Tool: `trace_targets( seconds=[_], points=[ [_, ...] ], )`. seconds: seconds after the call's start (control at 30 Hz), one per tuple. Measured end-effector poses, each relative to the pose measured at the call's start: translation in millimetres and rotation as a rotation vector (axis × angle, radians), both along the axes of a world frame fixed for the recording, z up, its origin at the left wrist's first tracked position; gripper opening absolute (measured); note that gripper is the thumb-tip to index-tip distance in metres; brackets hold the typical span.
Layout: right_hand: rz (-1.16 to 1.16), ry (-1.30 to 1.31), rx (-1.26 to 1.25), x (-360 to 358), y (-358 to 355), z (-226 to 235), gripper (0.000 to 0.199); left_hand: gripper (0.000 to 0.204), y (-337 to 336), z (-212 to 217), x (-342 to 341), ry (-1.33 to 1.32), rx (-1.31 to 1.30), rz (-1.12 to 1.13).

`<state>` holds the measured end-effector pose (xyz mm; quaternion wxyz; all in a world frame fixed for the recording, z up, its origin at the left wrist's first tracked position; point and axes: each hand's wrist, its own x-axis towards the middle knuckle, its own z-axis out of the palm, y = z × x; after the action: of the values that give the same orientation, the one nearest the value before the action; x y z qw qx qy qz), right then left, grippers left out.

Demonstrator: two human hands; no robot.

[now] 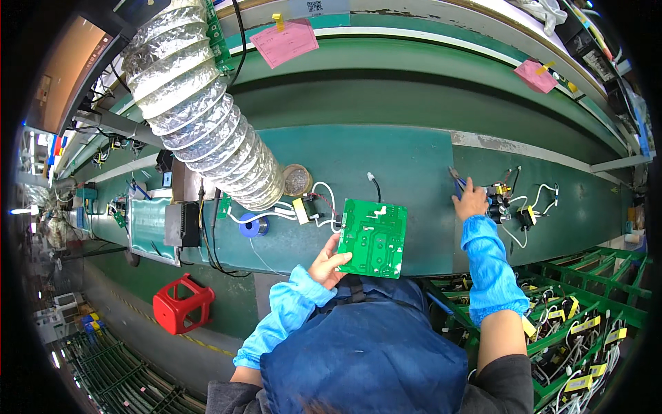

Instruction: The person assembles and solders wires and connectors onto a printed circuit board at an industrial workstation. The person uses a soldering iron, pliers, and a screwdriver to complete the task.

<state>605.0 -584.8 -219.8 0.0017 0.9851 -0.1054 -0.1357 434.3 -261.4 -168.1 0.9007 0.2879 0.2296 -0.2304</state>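
Note:
My left hand (327, 263) grips the lower left edge of a green circuit board (372, 238), its solder side facing up. White wires and a yellow-labelled black part (303, 210) trail from the board's upper left. Out to the right, my right hand (472, 201) is closed around the handles of small pliers (456, 177), whose jaws point away from me. Just beyond that hand lies a second assembly with black capacitors (498, 207), white wires and a transformer (527, 217). A short black cable with a white plug (374, 185) rests above the held board.
A foil duct (207, 124) hangs down at the left, beside a round tin (297, 179) and a blue solder spool (254, 225). Green racks (565, 303) of wired parts stand at lower right. A red stool (183, 304) is on the floor at left.

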Motion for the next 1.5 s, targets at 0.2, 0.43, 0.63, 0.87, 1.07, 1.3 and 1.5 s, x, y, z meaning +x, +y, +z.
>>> trace_targets(
  seconds=[0.2,0.43,0.63,0.87,1.07,1.3,1.5],
  points=[
    [0.269,-0.360,0.240,-21,-11,-21,0.067,0.055,-2,-3,6,0.044,-0.177,0.034],
    [-0.194,0.786,1.341,-26,101,77,0.056,0.061,-14,-10,14,0.003,-0.142,0.004],
    [0.323,0.497,1.532,-13,102,57,0.040,0.071,-21,-38,19,-0.060,0.180,-0.078],
    [1.150,-0.173,0.653,-69,98,69,0.036,0.058,60,-73,-9,0.371,0.386,0.280],
    [1.506,-0.152,0.565,-121,85,54,0.054,0.054,144,-79,-27,0.501,0.456,0.633],
    [1.429,0.106,0.585,-128,93,58,0.066,0.069,184,-73,-10,0.572,0.410,0.714],
    [1.270,0.008,0.361,-185,103,18,0.049,0.047,199,-72,-23,0.576,0.389,0.635]
  ],
)
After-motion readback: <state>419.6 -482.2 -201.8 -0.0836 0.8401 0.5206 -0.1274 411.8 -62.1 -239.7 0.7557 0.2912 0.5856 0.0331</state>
